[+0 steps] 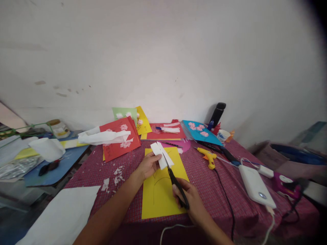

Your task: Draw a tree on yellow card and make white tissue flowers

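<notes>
My left hand (150, 165) pinches a small piece of white paper (156, 152) above a yellow sheet (163, 204). Black-handled scissors (176, 185) are gripped in my right hand (190, 197), fingers wrapped round the handles. Their blades lie along a slit that runs into the white paper from its far edge, splitting it into two strips. Curved pencil-like lines show on the yellow sheet below. Torn white scraps (119, 174) lie on the checked cloth to the left of the sheet.
A yellow glue gun (208, 157) with a black cord and a white power bank (257, 187) lie to the right. Red cards (114, 149), a blue card (211, 136) and a black bottle (219, 114) stand near the wall. A large white sheet (63, 214) hangs over the front left edge.
</notes>
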Motion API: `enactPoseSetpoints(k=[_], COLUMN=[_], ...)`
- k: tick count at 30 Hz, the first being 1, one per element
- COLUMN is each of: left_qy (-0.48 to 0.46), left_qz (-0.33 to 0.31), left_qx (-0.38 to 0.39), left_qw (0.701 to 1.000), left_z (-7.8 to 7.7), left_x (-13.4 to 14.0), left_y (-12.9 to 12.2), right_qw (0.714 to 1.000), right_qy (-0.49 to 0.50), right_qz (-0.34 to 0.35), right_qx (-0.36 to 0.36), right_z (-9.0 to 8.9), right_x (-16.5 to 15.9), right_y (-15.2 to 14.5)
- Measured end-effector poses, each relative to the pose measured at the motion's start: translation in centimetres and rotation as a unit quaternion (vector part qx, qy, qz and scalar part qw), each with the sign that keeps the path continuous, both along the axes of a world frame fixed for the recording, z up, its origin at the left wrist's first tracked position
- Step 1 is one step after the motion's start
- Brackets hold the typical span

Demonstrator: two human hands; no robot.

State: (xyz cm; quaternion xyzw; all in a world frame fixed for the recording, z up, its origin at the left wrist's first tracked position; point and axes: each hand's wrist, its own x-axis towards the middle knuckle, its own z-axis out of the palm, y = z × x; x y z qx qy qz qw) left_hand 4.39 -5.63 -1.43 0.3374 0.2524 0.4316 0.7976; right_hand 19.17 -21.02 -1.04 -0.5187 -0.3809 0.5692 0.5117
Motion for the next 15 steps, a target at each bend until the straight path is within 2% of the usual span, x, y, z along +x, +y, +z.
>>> enactPoseSetpoints(k=[15], left_qy=[-0.010], left_qz=[-0.006], left_qx=[0.014], left_qw=[1.000], left_z=[0.28], left_x=[0.09], left_y=[-0.17], right_qw=[1.000], right_qy=[-0.017], right_qz=[0.010], right_qx=[0.006], right_z=[-0.25], right_x=[-0.09], right_y=[-0.14])
